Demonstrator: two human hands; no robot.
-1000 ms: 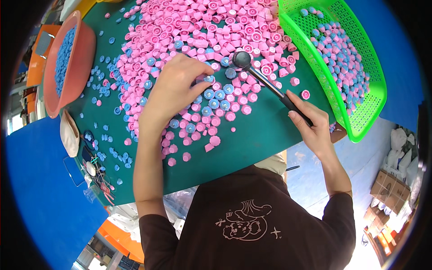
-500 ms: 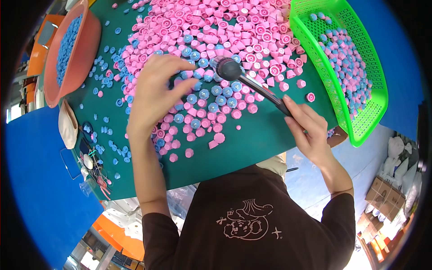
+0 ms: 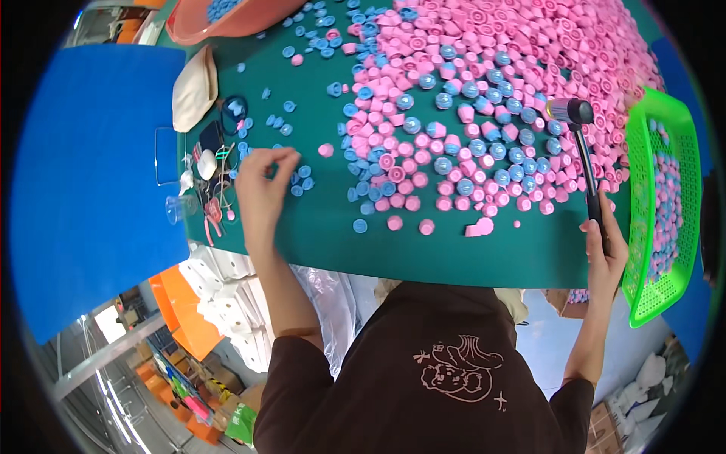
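Note:
My right hand [image 3: 605, 253] is closed around the black handle of a mallet [image 3: 586, 163], whose head rests over or just above the pink pile at the right. At the left, my left hand [image 3: 261, 193] hovers by a few loose blue caps [image 3: 302, 181], thumb and forefinger curled together at the tips. Whether anything is pinched there is too small to tell. Between the hands lie many pink cup-shaped pieces [image 3: 412, 163], some joined with shiny blue tops [image 3: 476, 147].
A green plastic basket [image 3: 637, 204] of pink-and-blue pieces stands at the right. An orange-red basin [image 3: 185, 30] with blue pieces is at the far left. A beige pouch [image 3: 194, 91], a clear cup [image 3: 180, 209] and small tools lie along the green table's left edge.
The view has swung left, so the table contents sit further right. My left hand has left the pink pile for the loose blue caps. My right hand still grips the mallet.

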